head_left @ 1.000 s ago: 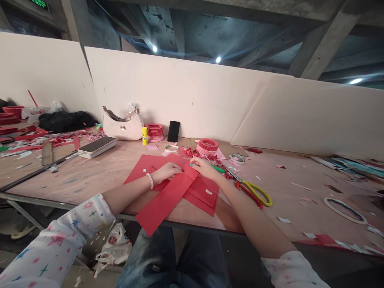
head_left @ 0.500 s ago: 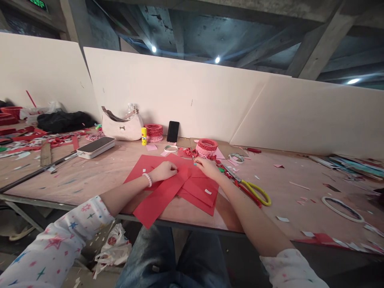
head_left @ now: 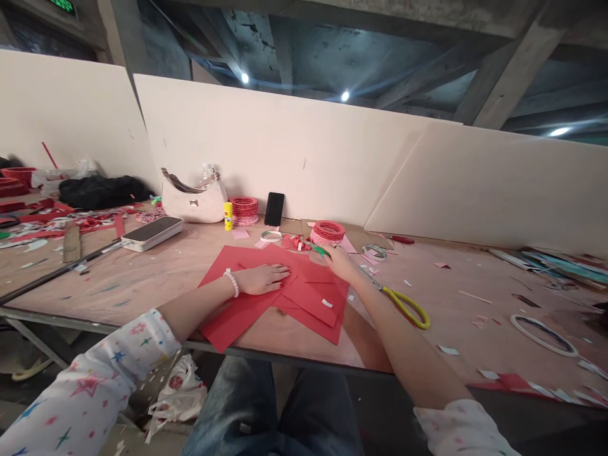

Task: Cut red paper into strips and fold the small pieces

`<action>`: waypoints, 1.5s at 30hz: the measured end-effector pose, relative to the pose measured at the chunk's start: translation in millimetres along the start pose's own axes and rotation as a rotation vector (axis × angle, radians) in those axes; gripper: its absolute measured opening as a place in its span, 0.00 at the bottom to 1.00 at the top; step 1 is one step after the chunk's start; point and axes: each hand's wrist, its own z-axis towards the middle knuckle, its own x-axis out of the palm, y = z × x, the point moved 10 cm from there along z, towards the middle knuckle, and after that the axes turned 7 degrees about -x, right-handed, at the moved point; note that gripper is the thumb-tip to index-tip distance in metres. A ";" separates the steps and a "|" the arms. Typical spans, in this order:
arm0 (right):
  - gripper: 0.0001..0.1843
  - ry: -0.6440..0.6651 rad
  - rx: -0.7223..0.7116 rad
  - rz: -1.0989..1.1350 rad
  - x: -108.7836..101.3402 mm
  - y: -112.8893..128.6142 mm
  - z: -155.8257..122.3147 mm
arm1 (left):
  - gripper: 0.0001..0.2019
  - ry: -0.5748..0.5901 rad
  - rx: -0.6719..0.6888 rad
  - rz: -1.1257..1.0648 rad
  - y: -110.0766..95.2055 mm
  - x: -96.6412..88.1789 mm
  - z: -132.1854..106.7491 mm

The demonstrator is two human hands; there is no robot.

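Note:
My left hand (head_left: 263, 278) lies flat on overlapping sheets of red paper (head_left: 311, 310), its fingers stretched out and a pink bead bracelet on the wrist. A long red strip (head_left: 225, 323) runs from under that hand toward the table's front edge. At the sheets' upper right, my right hand (head_left: 338, 263) is closed on a slim tool with a green end (head_left: 320, 251). The tool's pale tip points to the far left; the rest is hidden by the hand. Yellow-handled scissors (head_left: 406, 307) lie just right of my right wrist.
Stacked red and pink rings (head_left: 329, 232) stand behind my right hand. Farther back are a glue stick (head_left: 228, 216), a white handbag (head_left: 194, 201) and a black phone (head_left: 274, 209). Tape rolls (head_left: 270, 236) and paper scraps lie around. A white panel (head_left: 285, 145) borders the back.
My left hand has flattened onto the red paper, and the long strip has shifted left. My right hand has taken up the green-ended tool; a red handle beside the scissors is no longer seen there.

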 end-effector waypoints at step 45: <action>0.21 0.291 -0.383 0.033 6.1 111.8 -90.3 | 0.23 0.251 -0.007 -0.013 -14.1 9.3 -3.9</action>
